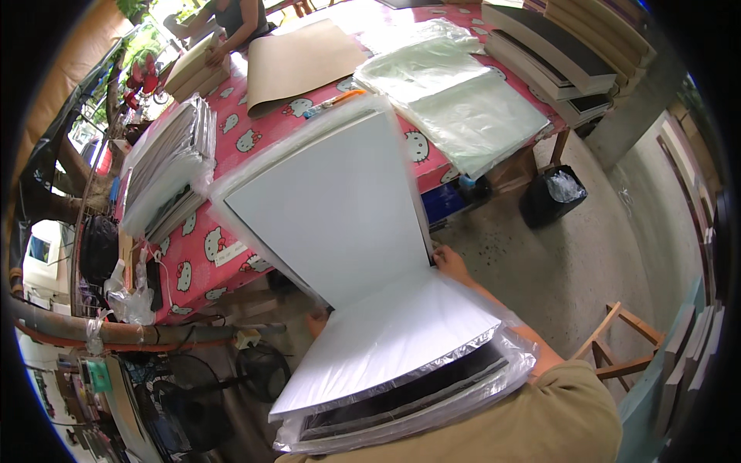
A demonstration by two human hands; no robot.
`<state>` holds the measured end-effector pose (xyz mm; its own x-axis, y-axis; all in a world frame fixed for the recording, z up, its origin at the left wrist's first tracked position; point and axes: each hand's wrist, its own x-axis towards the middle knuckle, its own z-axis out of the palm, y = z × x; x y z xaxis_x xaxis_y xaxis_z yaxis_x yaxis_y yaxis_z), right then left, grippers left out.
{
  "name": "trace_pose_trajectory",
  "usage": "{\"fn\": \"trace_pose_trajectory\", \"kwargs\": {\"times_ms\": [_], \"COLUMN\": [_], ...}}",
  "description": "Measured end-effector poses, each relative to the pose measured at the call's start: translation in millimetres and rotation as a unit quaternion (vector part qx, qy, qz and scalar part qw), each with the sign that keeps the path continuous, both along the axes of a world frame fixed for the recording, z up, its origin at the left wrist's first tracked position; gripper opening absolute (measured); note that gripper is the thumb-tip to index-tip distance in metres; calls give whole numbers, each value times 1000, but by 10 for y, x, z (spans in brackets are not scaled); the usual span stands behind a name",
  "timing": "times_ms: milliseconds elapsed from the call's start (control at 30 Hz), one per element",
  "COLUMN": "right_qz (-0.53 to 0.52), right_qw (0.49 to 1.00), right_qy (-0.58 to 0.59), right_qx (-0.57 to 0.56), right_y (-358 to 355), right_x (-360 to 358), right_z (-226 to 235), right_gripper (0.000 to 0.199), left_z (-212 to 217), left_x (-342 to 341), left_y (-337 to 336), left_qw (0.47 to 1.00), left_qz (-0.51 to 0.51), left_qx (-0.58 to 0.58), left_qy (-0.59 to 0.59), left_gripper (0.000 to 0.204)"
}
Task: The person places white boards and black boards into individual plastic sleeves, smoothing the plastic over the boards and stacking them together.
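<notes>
Right hand (451, 263) grips panel (340, 204) at near right corner; left hand (317, 321), near left corner, mostly hidden, grip undeterminable. Panel overlaps table (266, 131) edge; floor (532, 266) extends rightward.

The grey panel (332, 201) looks smooth and matt, the flat sleeves (478, 116) glossy plastic, the brown sheet (305, 62) matt paper.

A flat, plastic-bordered grey panel (340, 201) extends over the pink table (204, 282).

Plain khaki-brown short-sleeved shirt (540, 417)
</notes>
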<state>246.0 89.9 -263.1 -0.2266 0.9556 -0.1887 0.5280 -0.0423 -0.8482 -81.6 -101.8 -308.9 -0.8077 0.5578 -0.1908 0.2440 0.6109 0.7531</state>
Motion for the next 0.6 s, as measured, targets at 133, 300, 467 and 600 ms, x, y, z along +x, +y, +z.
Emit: {"fn": "trace_pose_trajectory", "kwargs": {"times_ms": [133,300,467,600], "right_qz": [5,304,733,613], "right_qw": [996,911,600,779], "right_qy": [0,243,268,-37], "right_qx": [85,-140,-176,-125], "right_y": [50,130,-243,-31], "right_x": [-149,-48,-478,-343], "right_z": [312,2176,2158,1040], "right_gripper": [18,28,46,48], "left_z": [-258,1948,2647,1419], "left_x": [-382,-65,243,156], "left_y": [-324,-19,162,-28], "left_qw": [992,856,634,813], "left_qz": [47,-207,-687,-556], "left_qx": [115,348,105,-10], "left_qy": [-29,-323,-339,-176], "left_gripper": [25,35,47,45]}}
